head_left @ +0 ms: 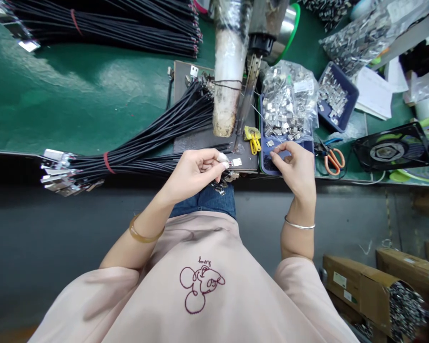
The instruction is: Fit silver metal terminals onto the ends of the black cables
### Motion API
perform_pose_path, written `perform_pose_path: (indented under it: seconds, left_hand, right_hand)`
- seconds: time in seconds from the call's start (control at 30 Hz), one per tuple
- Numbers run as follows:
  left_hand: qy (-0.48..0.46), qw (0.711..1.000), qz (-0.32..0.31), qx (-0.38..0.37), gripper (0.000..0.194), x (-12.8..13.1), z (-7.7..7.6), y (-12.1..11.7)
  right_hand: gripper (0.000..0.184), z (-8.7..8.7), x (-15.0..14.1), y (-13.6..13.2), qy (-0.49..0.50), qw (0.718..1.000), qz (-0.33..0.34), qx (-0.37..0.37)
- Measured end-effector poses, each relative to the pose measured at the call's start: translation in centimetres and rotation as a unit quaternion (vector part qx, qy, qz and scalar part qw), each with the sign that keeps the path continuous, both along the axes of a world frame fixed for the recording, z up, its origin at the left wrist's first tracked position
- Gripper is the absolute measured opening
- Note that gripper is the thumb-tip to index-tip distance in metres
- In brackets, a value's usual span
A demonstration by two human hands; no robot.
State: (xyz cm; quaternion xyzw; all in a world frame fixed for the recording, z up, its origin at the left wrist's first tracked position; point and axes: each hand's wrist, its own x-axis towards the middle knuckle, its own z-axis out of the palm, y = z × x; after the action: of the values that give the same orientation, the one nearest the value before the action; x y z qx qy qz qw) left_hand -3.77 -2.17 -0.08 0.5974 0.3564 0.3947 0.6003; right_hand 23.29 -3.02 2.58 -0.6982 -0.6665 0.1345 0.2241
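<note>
Near the bench's front edge, my left hand (pixel 203 171) pinches a cable end with a small silver USB connector (pixel 237 162) sticking out past the fingertips. A bundle of black cables (pixel 143 143), tied with a red band, lies to the left and runs behind that hand. My right hand (pixel 293 162) is over the front of a blue tray (pixel 309 155), thumb and forefinger pressed together beside small dark parts. Whatever is between those fingertips is too small to make out. A clear bag of metal connectors (pixel 289 102) fills the tray's back.
A soldering iron (pixel 248 90) and a stained white tube (pixel 225 95) hang over a grey board. Yellow snips (pixel 253 142) lie beside the tray, orange-handled pliers (pixel 334 159) to its right. Further right are a second blue tray (pixel 348 97) and a black fan (pixel 393 145).
</note>
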Motion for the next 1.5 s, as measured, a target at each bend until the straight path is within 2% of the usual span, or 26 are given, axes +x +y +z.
perform_pose_path:
  seconds: [0.07, 0.13, 0.33, 0.6, 0.8, 1.0, 1.1, 1.2, 1.3, 1.4, 1.5]
  left_hand:
    - [0.016, 1.0, 0.007, 0.007, 0.013, 0.2, 0.0, -0.1]
    - [0.032, 0.999, 0.013, 0.016, 0.012, 0.3, 0.0, -0.1]
    - [0.052, 0.999, 0.011, 0.013, 0.014, 0.3, 0.0, -0.3]
    - [0.055, 0.998, -0.008, 0.008, 0.014, 0.3, 0.0, -0.2]
    - [0.06, 0.998, -0.006, 0.018, 0.013, 0.3, -0.2, -0.2]
    - [0.064, 0.998, -0.005, 0.014, 0.013, 0.3, 0.1, -0.1]
    - [0.067, 0.998, -0.002, 0.017, 0.015, 0.3, 0.2, -0.1]
    - [0.068, 0.998, -0.002, 0.017, 0.015, 0.3, 0.1, -0.1]
    - [0.063, 0.998, 0.007, 0.01, 0.013, 0.4, 0.0, -0.2]
    - [0.055, 0.998, 0.027, 0.009, 0.009, 0.5, 0.0, -0.2]
    - [0.051, 0.998, 0.039, 0.008, 0.006, 0.6, 0.0, -0.3]
  right_hand:
    - [0.009, -0.3, 0.0, -0.4, -0.015, 0.999, -0.016, 0.046]
    - [0.009, -0.4, 0.2, -0.5, -0.025, 0.998, -0.013, 0.057]
    - [0.007, -0.6, 0.9, 0.3, -0.044, 0.998, 0.028, 0.022]
    - [0.007, -0.2, 1.4, 1.5, 0.013, 0.991, 0.105, -0.077]
    - [0.01, -0.5, 1.2, 0.7, 0.036, 0.998, 0.046, -0.035]
    - [0.005, -0.1, 1.4, 1.1, 0.011, 0.992, 0.101, -0.07]
    - [0.006, 0.1, 1.6, 1.4, 0.021, 0.993, 0.088, -0.08]
    - [0.005, 0.2, 1.2, 1.0, 0.034, 0.998, 0.034, -0.044]
    - [0.008, 0.3, 0.2, 0.1, 0.074, 0.996, -0.02, 0.037]
    - [0.011, 0.5, -1.2, -0.9, 0.115, 0.979, -0.074, 0.151]
    - [0.011, 0.5, -2.4, -1.7, 0.138, 0.958, -0.11, 0.226]
